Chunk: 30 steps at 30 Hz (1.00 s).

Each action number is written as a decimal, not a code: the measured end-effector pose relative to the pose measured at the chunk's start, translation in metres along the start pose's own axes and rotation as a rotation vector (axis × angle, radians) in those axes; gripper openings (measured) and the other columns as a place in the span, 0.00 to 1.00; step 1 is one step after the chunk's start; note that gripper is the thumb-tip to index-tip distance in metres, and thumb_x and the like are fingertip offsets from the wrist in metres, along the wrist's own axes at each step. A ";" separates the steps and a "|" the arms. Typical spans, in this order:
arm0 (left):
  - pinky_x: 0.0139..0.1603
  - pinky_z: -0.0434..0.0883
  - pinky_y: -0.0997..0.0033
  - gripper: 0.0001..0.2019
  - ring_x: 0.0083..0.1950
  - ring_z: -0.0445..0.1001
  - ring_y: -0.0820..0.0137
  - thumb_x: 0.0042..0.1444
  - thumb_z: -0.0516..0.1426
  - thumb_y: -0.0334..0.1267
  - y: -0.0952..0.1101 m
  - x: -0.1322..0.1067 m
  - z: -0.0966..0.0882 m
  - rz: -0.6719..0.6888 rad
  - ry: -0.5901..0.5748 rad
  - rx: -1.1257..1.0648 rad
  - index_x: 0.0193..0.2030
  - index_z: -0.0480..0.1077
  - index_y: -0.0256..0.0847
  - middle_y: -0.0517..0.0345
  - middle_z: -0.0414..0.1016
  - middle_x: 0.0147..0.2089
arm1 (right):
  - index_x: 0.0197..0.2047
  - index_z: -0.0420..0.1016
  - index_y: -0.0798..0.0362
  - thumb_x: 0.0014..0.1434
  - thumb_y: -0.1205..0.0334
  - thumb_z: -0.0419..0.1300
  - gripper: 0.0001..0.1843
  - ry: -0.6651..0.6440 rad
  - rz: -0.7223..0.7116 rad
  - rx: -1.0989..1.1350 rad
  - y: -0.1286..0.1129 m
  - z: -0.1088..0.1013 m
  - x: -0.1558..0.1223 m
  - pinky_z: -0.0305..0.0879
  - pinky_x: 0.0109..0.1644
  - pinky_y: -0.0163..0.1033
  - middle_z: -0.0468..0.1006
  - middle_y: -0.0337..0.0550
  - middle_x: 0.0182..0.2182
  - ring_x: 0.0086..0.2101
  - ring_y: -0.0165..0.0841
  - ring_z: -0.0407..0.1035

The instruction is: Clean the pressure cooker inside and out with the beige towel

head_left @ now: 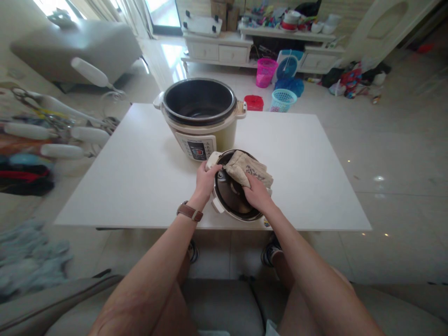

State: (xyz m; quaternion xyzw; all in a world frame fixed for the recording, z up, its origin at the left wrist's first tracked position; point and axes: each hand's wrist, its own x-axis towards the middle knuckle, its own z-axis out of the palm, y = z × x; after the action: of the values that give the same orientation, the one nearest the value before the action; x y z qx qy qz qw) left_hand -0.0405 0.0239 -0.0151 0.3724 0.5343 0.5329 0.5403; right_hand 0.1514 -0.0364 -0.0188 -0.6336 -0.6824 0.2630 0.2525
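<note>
A round pressure cooker lid (233, 200) with a dark inner face lies near the front edge of the white table, its inside turned up. My left hand (206, 183), with a brown-strapped watch at the wrist, grips the lid's white rim part on its upper left. In my right hand (258, 192) is a folded beige cloth (249, 168) with dark lettering, pressed over the lid's upper right part. Behind the lid stands the white electric pressure cooker (203, 135), uncovered, its dark inner pot (199, 100) showing.
The white table (297, 163) spans the space before me. Beyond it on the floor are a pink basket (266, 72), a light blue basket (283, 100) and a red container (254, 102). A lamp with white shades (89, 72) stands at the left.
</note>
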 end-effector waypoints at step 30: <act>0.50 0.72 0.63 0.23 0.43 0.77 0.63 0.44 0.68 0.44 0.003 -0.003 0.001 -0.006 -0.018 -0.052 0.47 0.77 0.37 0.54 0.82 0.43 | 0.64 0.76 0.48 0.60 0.56 0.56 0.29 0.012 0.153 0.218 -0.016 -0.019 -0.012 0.67 0.68 0.57 0.80 0.48 0.61 0.62 0.52 0.72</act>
State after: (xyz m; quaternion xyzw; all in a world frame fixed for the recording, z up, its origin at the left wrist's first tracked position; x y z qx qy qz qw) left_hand -0.0400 0.0219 -0.0114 0.3613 0.5164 0.5416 0.5562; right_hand 0.1535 -0.0489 0.0055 -0.6541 -0.5980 0.3502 0.3032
